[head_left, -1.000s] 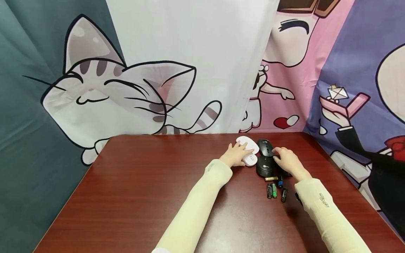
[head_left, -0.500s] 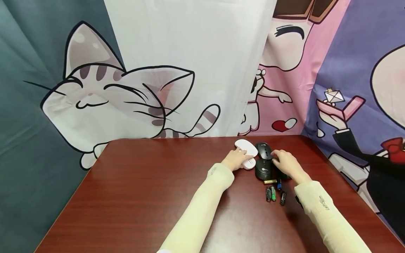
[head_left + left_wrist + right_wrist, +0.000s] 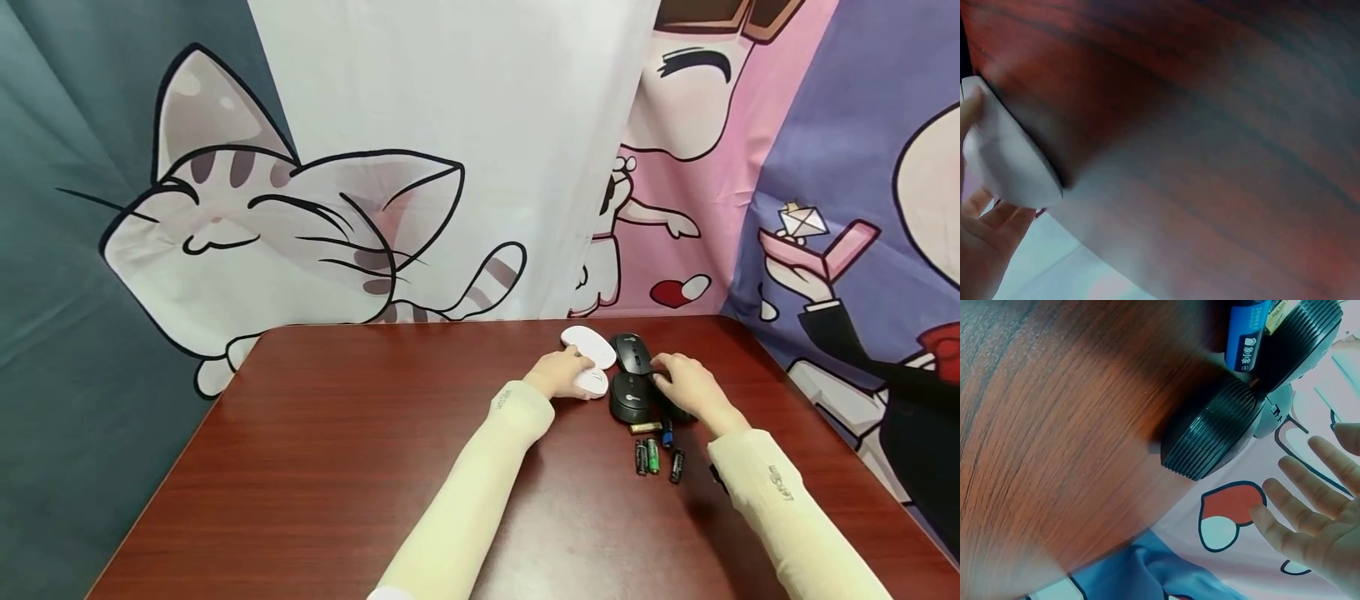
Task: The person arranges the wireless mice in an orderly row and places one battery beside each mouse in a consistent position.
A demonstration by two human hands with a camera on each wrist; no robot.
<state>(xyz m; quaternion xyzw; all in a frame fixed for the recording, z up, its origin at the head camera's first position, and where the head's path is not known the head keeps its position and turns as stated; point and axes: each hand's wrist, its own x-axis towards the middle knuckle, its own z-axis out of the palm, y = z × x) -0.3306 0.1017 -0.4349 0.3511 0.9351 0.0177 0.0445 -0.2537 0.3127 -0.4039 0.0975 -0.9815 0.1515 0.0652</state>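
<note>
Two white computer mice lie at the far side of the table, one behind the other. My left hand (image 3: 558, 374) grips the nearer white mouse (image 3: 593, 382) from its left; thumb and fingers lie on opposite sides of a white mouse (image 3: 1010, 156) in the left wrist view. The farther white mouse (image 3: 588, 345) is just beyond. My right hand (image 3: 692, 385) hovers by the black mice with fingers extended and apart, holding nothing in the right wrist view. Two black mice, a rear one (image 3: 632, 353) and a front one (image 3: 628, 398), show; a third black mouse (image 3: 1213, 431) is partly hidden under that hand.
Several batteries lie in front of the black mice: a gold battery (image 3: 645, 428), a blue battery (image 3: 667, 435), a green battery (image 3: 652, 457) and dark ones. The reddish-brown table (image 3: 337, 467) ends at a printed curtain (image 3: 450, 100).
My left hand's fingers were spread over the white mice; they have drawn together around the nearer one. My right hand stays beside the black mice. The head view shifts slightly.
</note>
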